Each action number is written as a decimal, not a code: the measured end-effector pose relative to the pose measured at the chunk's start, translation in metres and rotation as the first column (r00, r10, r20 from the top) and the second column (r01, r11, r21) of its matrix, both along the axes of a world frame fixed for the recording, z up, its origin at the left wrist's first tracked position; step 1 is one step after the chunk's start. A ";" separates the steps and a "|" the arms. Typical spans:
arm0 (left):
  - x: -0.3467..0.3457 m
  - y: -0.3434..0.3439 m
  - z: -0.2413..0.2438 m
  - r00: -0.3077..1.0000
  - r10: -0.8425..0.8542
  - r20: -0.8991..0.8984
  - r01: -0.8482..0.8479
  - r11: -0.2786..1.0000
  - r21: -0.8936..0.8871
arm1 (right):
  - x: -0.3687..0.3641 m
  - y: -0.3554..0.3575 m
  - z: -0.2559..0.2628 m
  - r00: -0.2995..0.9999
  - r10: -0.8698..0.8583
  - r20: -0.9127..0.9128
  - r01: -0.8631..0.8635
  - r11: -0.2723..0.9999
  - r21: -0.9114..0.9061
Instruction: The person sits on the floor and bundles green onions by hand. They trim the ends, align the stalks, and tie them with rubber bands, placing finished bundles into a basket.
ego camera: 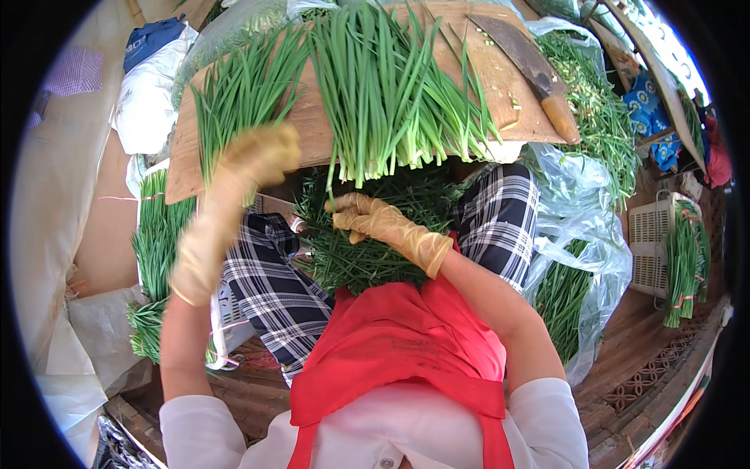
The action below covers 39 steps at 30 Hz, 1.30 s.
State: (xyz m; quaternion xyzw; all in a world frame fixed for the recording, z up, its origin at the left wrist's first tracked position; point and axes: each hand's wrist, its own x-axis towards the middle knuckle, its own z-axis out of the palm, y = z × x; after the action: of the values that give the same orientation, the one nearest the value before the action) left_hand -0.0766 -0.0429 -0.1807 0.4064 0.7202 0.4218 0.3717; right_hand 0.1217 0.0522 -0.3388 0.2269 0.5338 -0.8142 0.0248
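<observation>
My right hand (381,220), in a yellowish glove, pinches the pale lower end of a garlic chive stalk (330,184) just below the board's near edge. Motion blurs my left hand (252,155), gloved alike, over the near end of the smaller left pile of garlic chives (249,88); whether its fingers hold anything is unclear. A larger pile of garlic chives (375,88) covers the middle of the wooden board (310,138), its cut ends overhanging toward me. Dark green leaves (375,258) lie heaped between my knees, beneath my right hand.
A large knife (521,61) with a wooden handle rests on the board's right side. Trimmings (592,105) and a clear plastic bag (586,217) are to the right. Tied chive bundles stand in a white basket (222,311) at left and beside another basket (649,246) at far right.
</observation>
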 end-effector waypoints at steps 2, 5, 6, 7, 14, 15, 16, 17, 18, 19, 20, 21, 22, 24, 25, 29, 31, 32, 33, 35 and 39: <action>0.036 -0.023 -0.043 0.991 0.109 0.074 -0.104 0.993 -0.063 | 0.005 -0.006 0.013 0.999 -0.004 -0.036 0.004 1.000 -0.023; 0.059 -0.026 -0.062 0.955 0.155 0.254 -0.151 0.988 -0.034 | 0.007 -0.019 0.024 0.993 -0.052 -0.105 0.051 0.999 -0.007; 0.044 -0.036 -0.087 0.991 -0.137 0.011 0.134 0.980 0.150 | 0.006 -0.022 0.027 0.994 -0.047 -0.101 0.046 0.999 -0.010; 0.057 -0.020 -0.081 0.910 0.088 0.404 -0.115 0.992 0.044 | 0.006 -0.024 0.029 0.994 -0.050 -0.099 0.049 0.999 -0.010; 0.050 -0.002 -0.103 0.838 0.154 0.524 -0.183 0.983 0.004 | 0.042 -0.044 0.047 0.961 0.212 0.179 -0.268 0.876 0.402; 0.047 -0.004 -0.106 0.840 0.162 0.518 -0.188 0.982 -0.003 | 0.042 -0.045 0.037 0.996 0.013 0.087 -0.059 0.836 0.545; 0.045 -0.005 -0.107 0.844 0.171 0.508 -0.191 0.981 -0.012 | 0.034 -0.041 0.034 0.970 -0.238 0.038 0.224 0.947 0.231; 0.046 -0.006 -0.104 0.866 0.178 0.467 -0.213 0.977 0.022 | 0.026 -0.023 0.036 0.948 -0.285 0.144 0.274 0.958 0.090; 0.047 -0.009 -0.097 0.887 0.187 0.422 -0.230 0.972 0.052 | 0.018 -0.022 0.047 0.926 -0.365 0.095 0.368 0.930 -0.019; 0.048 -0.010 -0.094 0.906 0.194 0.375 -0.241 0.967 0.083 | 0.009 -0.025 0.058 0.891 -0.451 0.053 0.454 0.881 -0.133; 0.039 -0.014 -0.109 0.943 0.194 0.270 -0.207 0.978 0.020 | 0.002 -0.028 0.055 0.863 -0.504 0.039 0.500 0.841 -0.207; 0.034 -0.013 -0.117 0.916 0.157 0.369 -0.176 0.984 0.020 | -0.007 -0.031 0.054 0.833 -0.553 0.029 0.538 0.795 -0.280; 0.030 -0.012 -0.123 0.878 0.119 0.464 -0.146 0.989 0.023 | -0.014 -0.033 0.052 0.800 -0.600 0.024 0.569 0.744 -0.351; 0.029 -0.005 -0.114 0.804 0.091 0.588 -0.105 0.994 -0.010 | -0.020 -0.036 0.044 0.754 -0.656 0.042 0.612 0.678 -0.407; 0.031 -0.001 -0.112 0.786 0.064 0.615 -0.094 0.995 0.016 | -0.021 -0.037 0.039 0.731 -0.681 0.053 0.631 0.643 -0.435; 0.030 0.013 -0.115 0.697 0.008 0.717 -0.047 0.998 0.034 | -0.014 -0.029 0.035 0.731 -0.682 0.013 0.629 0.666 -0.402; 0.040 0.020 -0.088 0.687 -0.040 0.725 0.036 0.999 0.021 | -0.012 -0.028 0.038 0.742 -0.669 0.041 0.650 0.703 -0.291; 0.038 0.025 -0.100 0.633 -0.065 0.772 0.071 0.997 0.026 | -0.009 -0.026 0.033 0.754 -0.656 0.029 0.639 0.723 -0.262; 0.040 0.026 -0.111 0.639 -0.074 0.766 0.033 0.997 0.069 | -0.005 -0.025 0.032 0.765 -0.644 0.018 0.630 0.742 -0.231; 0.043 0.029 -0.128 0.654 -0.082 0.752 -0.045 0.988 0.147 | 0.000 -0.028 0.042 0.753 -0.658 -0.021 0.639 0.738 -0.216; 0.049 0.025 -0.103 0.538 -0.125 0.834 -0.074 0.978 0.195 | 0.018 -0.034 0.055 0.785 -0.584 -0.208 0.535 0.808 -0.247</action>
State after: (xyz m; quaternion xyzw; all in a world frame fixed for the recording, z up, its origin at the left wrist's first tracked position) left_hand -0.0281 -0.0179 -0.2839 0.2005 0.3988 0.6317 0.6338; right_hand 0.1399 0.0181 -0.2838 0.2577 0.3667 -0.8513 -0.2727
